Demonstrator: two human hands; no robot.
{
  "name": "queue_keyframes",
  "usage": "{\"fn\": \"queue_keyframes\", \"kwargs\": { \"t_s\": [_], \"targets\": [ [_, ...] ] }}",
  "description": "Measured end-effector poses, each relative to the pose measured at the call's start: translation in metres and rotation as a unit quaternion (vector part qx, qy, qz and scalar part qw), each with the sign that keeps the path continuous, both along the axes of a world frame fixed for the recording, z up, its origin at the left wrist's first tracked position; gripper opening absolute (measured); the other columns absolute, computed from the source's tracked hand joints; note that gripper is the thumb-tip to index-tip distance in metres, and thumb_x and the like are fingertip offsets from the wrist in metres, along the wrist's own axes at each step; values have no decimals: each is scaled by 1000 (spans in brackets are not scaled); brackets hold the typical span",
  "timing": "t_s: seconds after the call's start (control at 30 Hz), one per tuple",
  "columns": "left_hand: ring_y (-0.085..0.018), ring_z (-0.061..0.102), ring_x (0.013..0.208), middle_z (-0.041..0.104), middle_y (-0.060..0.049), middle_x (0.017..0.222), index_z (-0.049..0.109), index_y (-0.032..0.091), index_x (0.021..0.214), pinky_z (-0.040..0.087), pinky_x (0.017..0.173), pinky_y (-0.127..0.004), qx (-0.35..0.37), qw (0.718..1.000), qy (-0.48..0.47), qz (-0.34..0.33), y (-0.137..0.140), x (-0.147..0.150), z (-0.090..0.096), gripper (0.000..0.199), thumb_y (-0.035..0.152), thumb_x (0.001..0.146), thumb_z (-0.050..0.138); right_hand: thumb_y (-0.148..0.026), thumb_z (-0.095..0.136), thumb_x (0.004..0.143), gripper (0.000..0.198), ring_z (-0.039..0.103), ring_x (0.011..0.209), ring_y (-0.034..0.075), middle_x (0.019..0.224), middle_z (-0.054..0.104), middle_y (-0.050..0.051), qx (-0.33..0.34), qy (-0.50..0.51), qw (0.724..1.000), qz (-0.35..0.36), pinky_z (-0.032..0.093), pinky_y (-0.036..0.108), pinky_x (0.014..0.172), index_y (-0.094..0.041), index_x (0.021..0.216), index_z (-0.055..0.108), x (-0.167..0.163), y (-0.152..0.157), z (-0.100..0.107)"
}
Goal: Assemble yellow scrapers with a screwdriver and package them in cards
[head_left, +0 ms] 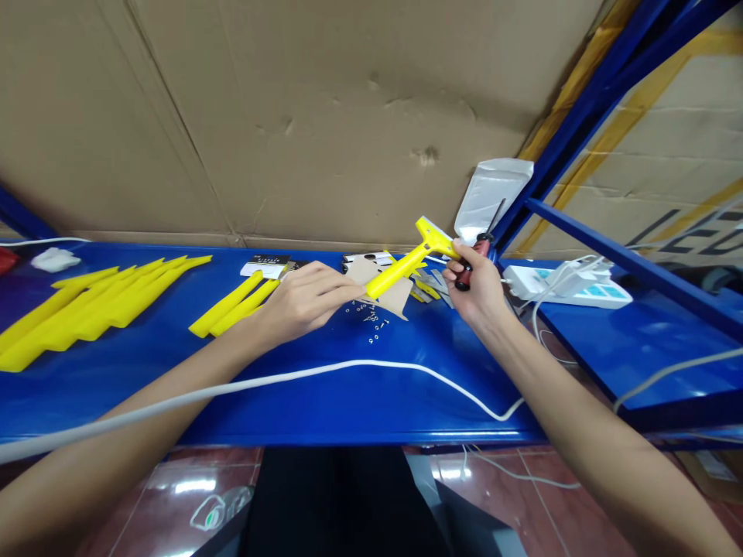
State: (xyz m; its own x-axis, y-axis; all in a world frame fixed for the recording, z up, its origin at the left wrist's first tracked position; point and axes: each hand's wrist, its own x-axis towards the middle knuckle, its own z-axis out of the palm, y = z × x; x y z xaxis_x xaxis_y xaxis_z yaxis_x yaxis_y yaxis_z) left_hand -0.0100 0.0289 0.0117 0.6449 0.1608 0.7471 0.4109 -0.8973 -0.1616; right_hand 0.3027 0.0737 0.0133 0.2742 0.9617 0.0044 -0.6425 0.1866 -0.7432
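A yellow scraper (398, 272) is held up slantwise over the blue shelf, its wide head up and to the right. My left hand (310, 302) pinches the lower end of its handle. At the head, the thumb and fingers of my right hand (479, 286) are closed on one corner. That same hand also keeps a screwdriver (481, 246) with a red and black handle in the palm, shaft pointing up. Small screws and nuts (371, 317) lie scattered below the scraper, beside a piece of brown cardboard (395, 300). Two yellow handles (229, 305) rest left of my left hand.
Several yellow handles (98, 309) lie in a row at the left. Metal blades and yellow pieces (426, 285) sit behind the scraper. A white power strip (569, 285) is at the right. A white cable (360, 363) crosses in front, and a blue post (572, 116) rises at right.
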Motion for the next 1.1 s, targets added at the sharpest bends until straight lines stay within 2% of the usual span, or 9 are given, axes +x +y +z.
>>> {"fn": "queue_keyframes", "kwargs": {
  "t_s": [0.1,0.27,0.47,0.7,0.87,1.0,1.1],
  "targets": [
    [-23,83,96,87,-8,110,78,23,123,61,84,-38,-7,999,-29,-12,-3,4,-2,23,14,104,70,-9,90,73,35,40,49,2,63,47,-10,7,-6,1000,13,36,15,38,-19,77,57,-1,-2,0],
    [-22,83,99,87,-10,114,76,23,130,63,86,-35,-51,995,-82,-18,-10,12,-4,29,19,102,78,-10,93,67,43,38,48,2,63,46,-11,22,-17,999,27,34,15,37,-20,76,52,-4,-4,1],
    [-20,82,100,84,-10,120,74,20,132,64,91,-31,-176,972,-157,3,-19,19,-5,37,29,97,86,-9,91,66,45,35,48,1,64,46,-11,11,-20,999,30,31,14,36,-22,76,49,-5,-4,2],
    [-21,80,104,81,-10,125,68,21,140,65,90,-33,-313,925,-217,-14,-20,19,-11,39,29,102,78,-8,91,68,44,34,47,1,63,45,-11,-3,-23,998,51,31,14,35,-21,75,49,-7,-8,3],
    [-23,80,108,79,-11,129,69,22,138,64,97,-36,-329,918,-221,-18,-21,20,-12,40,31,101,80,-9,91,69,39,35,45,0,64,48,-11,-15,-27,996,86,31,14,35,-20,79,54,-10,-10,3],
    [-23,81,105,81,-11,124,69,21,133,65,93,-34,-338,911,-237,-21,-24,24,-7,37,32,100,81,-13,94,69,42,32,43,1,58,42,-13,-51,-33,987,151,31,14,35,-21,79,54,-18,-17,4],
    [-23,82,106,82,-10,121,68,20,132,65,90,-33,-345,904,-251,-15,-25,25,-5,37,32,100,82,-19,96,67,41,34,44,2,56,43,-12,-72,-65,975,202,33,13,37,-20,80,57,-26,-25,3]
  ]
}}
